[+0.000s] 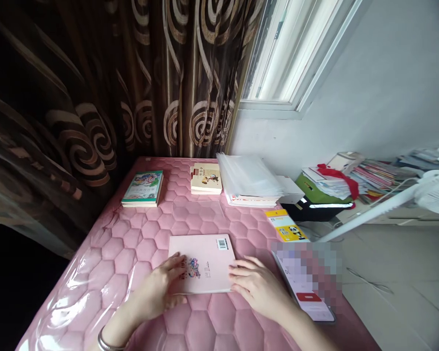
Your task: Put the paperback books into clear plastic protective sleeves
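A pink book (pixel 214 265) lies back cover up on the quilted pink surface, with a barcode at its top right and a small coloured picture near its middle. My left hand (pixel 166 280) grips its left side, fingers over the cover and thumb low by the near corner. Against the right edge press the fingertips of my right hand (pixel 254 282), so the book is held between both hands. Right of that hand lies a flat rectangular item (pixel 303 282) with a red patch, partly blurred out.
Green-edged books (pixel 142 187) lie at the back left, cream books (pixel 206 178) at the back middle. Beside them are clear plastic sleeves (pixel 250 175) on papers. A yellow-and-white packet (pixel 287 225) is at the right edge. Beyond stand a green box (pixel 318 187) and a white fan (pixel 435 190).
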### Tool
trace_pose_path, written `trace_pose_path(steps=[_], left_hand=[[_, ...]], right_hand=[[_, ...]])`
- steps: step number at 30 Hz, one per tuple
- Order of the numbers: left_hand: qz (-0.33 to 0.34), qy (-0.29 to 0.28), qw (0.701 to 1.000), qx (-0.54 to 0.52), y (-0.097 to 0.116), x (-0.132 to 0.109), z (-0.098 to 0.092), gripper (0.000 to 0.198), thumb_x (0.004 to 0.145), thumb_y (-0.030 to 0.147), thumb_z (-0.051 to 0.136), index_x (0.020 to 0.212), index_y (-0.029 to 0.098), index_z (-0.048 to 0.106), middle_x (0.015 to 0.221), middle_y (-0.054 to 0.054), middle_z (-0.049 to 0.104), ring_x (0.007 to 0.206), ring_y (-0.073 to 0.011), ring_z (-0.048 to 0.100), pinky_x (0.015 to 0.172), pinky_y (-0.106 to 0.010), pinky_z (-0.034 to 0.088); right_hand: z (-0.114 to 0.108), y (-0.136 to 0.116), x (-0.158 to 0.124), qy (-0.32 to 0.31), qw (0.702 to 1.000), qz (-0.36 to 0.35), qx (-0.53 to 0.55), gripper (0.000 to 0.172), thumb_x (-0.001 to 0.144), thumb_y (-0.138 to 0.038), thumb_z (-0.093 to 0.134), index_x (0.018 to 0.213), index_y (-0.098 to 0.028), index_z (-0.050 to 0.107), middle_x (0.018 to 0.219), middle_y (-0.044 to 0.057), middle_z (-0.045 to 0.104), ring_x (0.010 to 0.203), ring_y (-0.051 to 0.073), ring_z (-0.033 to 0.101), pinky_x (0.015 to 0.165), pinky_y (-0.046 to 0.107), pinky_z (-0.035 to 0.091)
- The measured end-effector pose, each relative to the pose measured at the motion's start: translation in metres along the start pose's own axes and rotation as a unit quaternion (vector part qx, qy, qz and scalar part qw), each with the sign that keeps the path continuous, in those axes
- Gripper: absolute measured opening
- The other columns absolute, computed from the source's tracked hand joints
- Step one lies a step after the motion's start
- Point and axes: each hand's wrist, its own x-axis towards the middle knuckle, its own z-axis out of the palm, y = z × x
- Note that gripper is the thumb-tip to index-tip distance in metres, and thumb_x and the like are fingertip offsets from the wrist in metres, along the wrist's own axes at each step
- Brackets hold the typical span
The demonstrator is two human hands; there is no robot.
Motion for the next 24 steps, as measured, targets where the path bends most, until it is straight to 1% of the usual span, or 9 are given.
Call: trace_pose_path(steps=[3,7,9,12,14,17,20,22,24], left_hand=[[-0.012,0.001,1.0,-0.01,0.003,0.001,-0.003,0.05,0.073,0.024,0.071,0.123,0.028,0.066,0.146,-0.008,0.049,0.137,-0.0289,0.042,0.111,-0.046,0.04],[0.007,-0.001,1.0,-0.021,0.014,0.005,-0.012,0.029,0.086,0.03,0.058,0.112,0.028,0.071,0.128,-0.006,0.066,0.126,-0.0259,0.055,0.106,-0.039,0.046],[-0.023,0.032,0.999,-0.009,0.019,0.007,-0.014,0.027,0.091,0.033,0.05,0.106,0.029,0.073,0.109,-0.005,0.074,0.105,-0.0241,0.068,0.092,-0.034,0.053],[-0.088,0.107,0.99,0.01,0.022,0.013,-0.015,0.028,0.092,0.039,0.048,0.09,0.028,0.073,0.086,-0.005,0.076,0.077,-0.0224,0.071,0.071,-0.028,0.054],[-0.099,0.163,0.981,-0.029,0.02,0.019,-0.015,0.026,0.09,0.042,0.05,0.087,0.026,0.07,0.083,-0.005,0.074,0.074,-0.0214,0.07,0.068,-0.027,0.053],[-0.086,0.229,0.961,-0.129,0.011,0.03,-0.016,0.029,0.084,0.044,0.059,0.103,0.023,0.065,0.096,-0.005,0.074,0.086,-0.0204,0.069,0.076,-0.027,0.053],[-0.1,0.258,0.944,-0.179,0.0,0.044,-0.013,0.029,0.079,0.04,0.061,0.1,0.02,0.063,0.098,-0.007,0.073,0.092,-0.0222,0.068,0.08,-0.029,0.051],[-0.138,0.277,0.935,-0.176,-0.006,0.056,-0.011,0.021,0.079,0.04,0.057,0.083,0.02,0.061,0.08,-0.005,0.071,0.078,-0.0217,0.067,0.068,-0.028,0.05],[-0.171,0.306,0.925,-0.149,-0.01,0.066,-0.01,0.021,0.078,0.041,0.056,0.071,0.021,0.053,0.062,0.0,0.062,0.06,-0.0178,0.059,0.056,-0.025,0.043]], right_hand=[[-0.003,0.004,0.003,-0.014,1.0,0.001,0.021,0.022,0.088,-0.017,0.06,0.091,-0.031,0.076,0.097,-0.001,0.077,0.102,0.022,0.067,0.094,0.044,0.048],[-0.006,0.009,0.004,0.004,0.999,-0.004,0.041,0.023,0.093,-0.02,0.053,0.089,-0.027,0.075,0.09,0.001,0.077,0.086,0.019,0.071,0.084,0.037,0.051],[-0.005,0.009,0.005,0.045,0.999,0.004,0.03,0.024,0.094,-0.022,0.05,0.089,-0.026,0.073,0.085,0.002,0.076,0.078,0.018,0.069,0.075,0.033,0.052],[-0.002,0.009,0.009,0.137,0.99,0.021,0.023,0.024,0.095,-0.02,0.046,0.088,-0.024,0.069,0.079,0.002,0.074,0.072,0.017,0.068,0.067,0.029,0.051],[0.002,0.01,0.014,0.194,0.98,0.029,0.026,0.024,0.095,-0.019,0.044,0.087,-0.024,0.066,0.077,0.002,0.073,0.069,0.016,0.068,0.065,0.027,0.051],[0.006,0.014,0.029,0.272,0.961,0.056,0.009,0.024,0.096,-0.021,0.043,0.087,-0.024,0.065,0.076,0.003,0.072,0.066,0.017,0.068,0.061,0.026,0.05],[0.006,0.019,0.051,0.323,0.942,0.088,-0.02,0.024,0.097,-0.025,0.043,0.093,-0.024,0.066,0.082,0.005,0.072,0.072,0.019,0.068,0.067,0.029,0.052],[0.005,0.016,0.065,0.334,0.935,0.103,-0.06,0.024,0.096,-0.023,0.045,0.104,-0.025,0.067,0.095,0.008,0.072,0.087,0.022,0.067,0.08,0.035,0.052],[0.005,0.008,0.078,0.324,0.934,0.102,-0.11,0.033,0.093,-0.016,0.047,0.119,-0.028,0.064,0.118,0.009,0.067,0.112,0.028,0.06,0.099,0.047,0.044]])
